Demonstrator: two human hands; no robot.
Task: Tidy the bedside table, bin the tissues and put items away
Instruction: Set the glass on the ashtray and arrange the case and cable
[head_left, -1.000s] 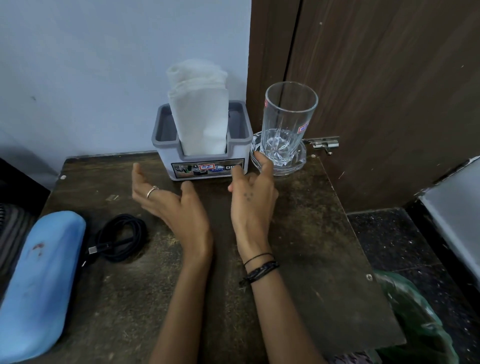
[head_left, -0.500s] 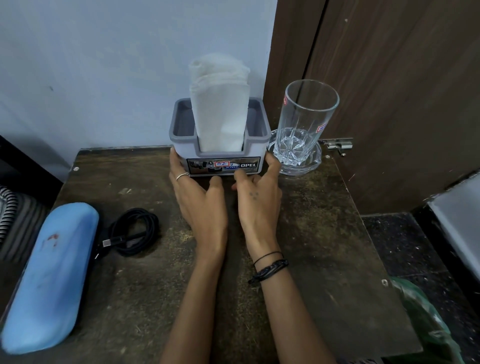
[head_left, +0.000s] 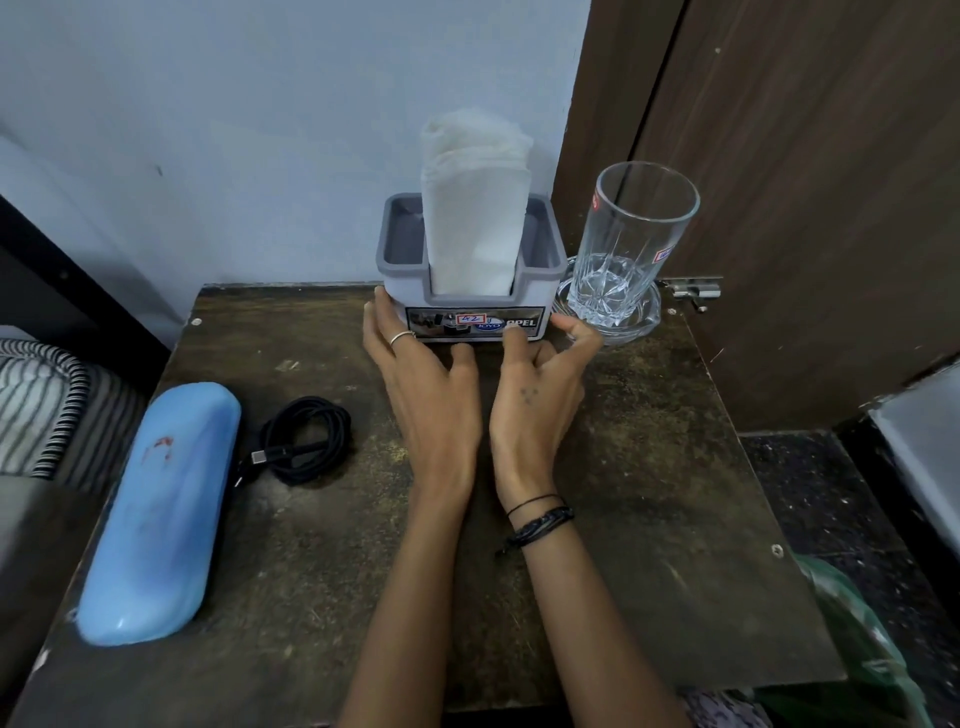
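A grey tissue holder (head_left: 548, 265) with white tissues (head_left: 475, 223) upright in it stands at the back of the dark bedside table (head_left: 649, 493), against the wall. My left hand (head_left: 426, 395) lies flat, its fingertips touching the holder's front left corner. My right hand (head_left: 535, 405) touches the holder's front right, thumb spread toward the glass. Neither hand holds anything. To the right of the holder, an empty clear glass (head_left: 628, 244) stands in a glass dish (head_left: 641, 330). A blue glasses case (head_left: 156, 509) and a coiled black cable (head_left: 306, 439) lie on the table's left side.
A brown wooden door (head_left: 805, 208) with a metal latch (head_left: 693, 291) rises right behind the glass. A green plastic bag (head_left: 857, 649) hangs by the table's front right corner. Striped fabric (head_left: 36, 405) lies on the left beyond the table edge.
Both hands have moved forward from mid-table to the holder's base and now touch it. The view has shifted left and slightly closer. The glass, case and cable have stayed in place.
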